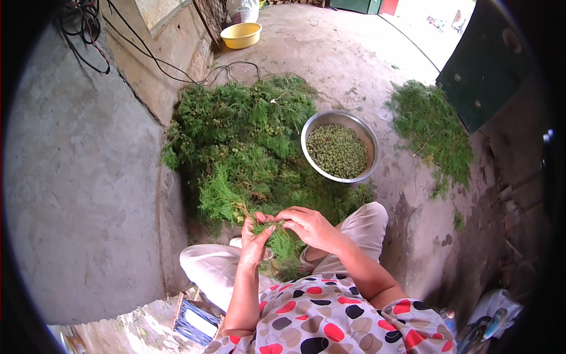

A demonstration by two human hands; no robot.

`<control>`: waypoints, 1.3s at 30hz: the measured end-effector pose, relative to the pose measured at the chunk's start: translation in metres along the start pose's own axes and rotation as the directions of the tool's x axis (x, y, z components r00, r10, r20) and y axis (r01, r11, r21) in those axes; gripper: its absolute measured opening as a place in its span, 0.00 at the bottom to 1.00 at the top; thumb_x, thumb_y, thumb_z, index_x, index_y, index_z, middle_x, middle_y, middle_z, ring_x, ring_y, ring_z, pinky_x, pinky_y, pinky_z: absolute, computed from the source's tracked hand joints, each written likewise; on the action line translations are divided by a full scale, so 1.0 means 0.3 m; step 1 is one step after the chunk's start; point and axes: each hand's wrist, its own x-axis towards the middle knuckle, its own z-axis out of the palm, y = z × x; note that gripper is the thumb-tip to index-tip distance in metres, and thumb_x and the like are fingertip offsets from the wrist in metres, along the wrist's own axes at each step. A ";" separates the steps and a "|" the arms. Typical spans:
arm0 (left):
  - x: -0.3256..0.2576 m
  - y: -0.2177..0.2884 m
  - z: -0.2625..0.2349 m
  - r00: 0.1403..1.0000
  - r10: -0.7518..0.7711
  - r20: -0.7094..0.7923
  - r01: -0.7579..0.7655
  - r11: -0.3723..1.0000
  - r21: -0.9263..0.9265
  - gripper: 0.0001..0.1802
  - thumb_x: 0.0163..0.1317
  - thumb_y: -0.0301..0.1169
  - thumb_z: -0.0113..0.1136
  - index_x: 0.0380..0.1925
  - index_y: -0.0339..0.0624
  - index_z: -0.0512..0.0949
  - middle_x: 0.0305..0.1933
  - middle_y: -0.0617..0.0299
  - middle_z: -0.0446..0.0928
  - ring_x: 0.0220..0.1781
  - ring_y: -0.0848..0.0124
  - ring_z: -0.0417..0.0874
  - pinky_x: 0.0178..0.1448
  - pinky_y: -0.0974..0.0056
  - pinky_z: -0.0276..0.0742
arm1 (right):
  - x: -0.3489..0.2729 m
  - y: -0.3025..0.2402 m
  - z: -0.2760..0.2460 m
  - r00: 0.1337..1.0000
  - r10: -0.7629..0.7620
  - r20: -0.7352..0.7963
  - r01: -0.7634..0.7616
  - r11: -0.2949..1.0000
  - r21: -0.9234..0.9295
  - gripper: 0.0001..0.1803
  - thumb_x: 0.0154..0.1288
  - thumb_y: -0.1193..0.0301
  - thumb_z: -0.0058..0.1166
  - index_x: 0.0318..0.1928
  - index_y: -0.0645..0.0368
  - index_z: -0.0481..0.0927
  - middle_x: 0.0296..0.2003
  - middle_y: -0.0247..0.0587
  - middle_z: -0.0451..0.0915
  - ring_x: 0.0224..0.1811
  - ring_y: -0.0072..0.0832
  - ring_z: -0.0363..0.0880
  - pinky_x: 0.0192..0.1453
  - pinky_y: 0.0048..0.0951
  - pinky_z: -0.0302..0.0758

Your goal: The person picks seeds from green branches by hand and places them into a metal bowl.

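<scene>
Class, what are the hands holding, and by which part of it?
A sprig: the left hand grips it partway along. The right hand has its fingertips at it; whether they grip cannot be told.

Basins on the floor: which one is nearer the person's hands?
The silver metal basin holding small green pieces, right of the large branch pile; the yellow basin stands farther off, near the white bag.

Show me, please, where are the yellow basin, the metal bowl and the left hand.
Yellow basin (pixel 242 43): head view, on its outer front wall.
Metal bowl (pixel 362 128): head view, on its inner wall, upper right.
Left hand (pixel 253 243): head view, on its middle.
</scene>
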 end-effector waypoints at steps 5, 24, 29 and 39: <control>-0.013 0.021 0.015 0.990 -0.094 -0.102 0.099 0.994 0.038 0.16 0.53 0.18 0.59 0.41 0.45 0.69 0.39 0.63 0.75 0.41 0.72 0.74 0.49 0.67 0.71 | -0.002 0.000 -0.001 0.993 0.107 0.043 -0.109 0.993 0.055 0.10 0.60 0.80 0.48 0.43 0.63 0.74 0.37 0.44 0.78 0.36 0.33 0.78 0.38 0.28 0.73; 0.028 0.059 0.027 0.927 -0.111 -0.358 0.095 0.994 -0.063 0.14 0.56 0.25 0.60 0.42 0.49 0.71 0.41 0.65 0.75 0.43 0.72 0.74 0.49 0.65 0.71 | 0.025 0.103 -0.194 0.909 0.101 -0.404 -0.213 0.947 -0.242 0.15 0.56 0.77 0.52 0.47 0.61 0.73 0.44 0.51 0.75 0.46 0.44 0.75 0.52 0.38 0.72; 0.036 0.028 0.019 0.945 -0.092 -0.315 0.093 0.996 -0.011 0.18 0.52 0.28 0.65 0.42 0.50 0.71 0.43 0.63 0.74 0.47 0.69 0.73 0.49 0.60 0.73 | 0.010 0.051 -0.015 0.987 0.056 -0.154 -0.059 0.998 -0.013 0.18 0.56 0.83 0.50 0.48 0.57 0.75 0.41 0.43 0.76 0.41 0.35 0.77 0.43 0.27 0.75; 0.019 0.008 0.031 0.970 -0.081 -0.228 0.068 0.996 -0.061 0.12 0.57 0.23 0.57 0.42 0.42 0.71 0.39 0.63 0.75 0.41 0.72 0.75 0.47 0.66 0.72 | 0.020 0.029 0.037 0.996 0.012 -0.087 -0.018 0.998 -0.062 0.26 0.45 0.85 0.53 0.48 0.55 0.73 0.40 0.43 0.74 0.42 0.37 0.75 0.42 0.31 0.73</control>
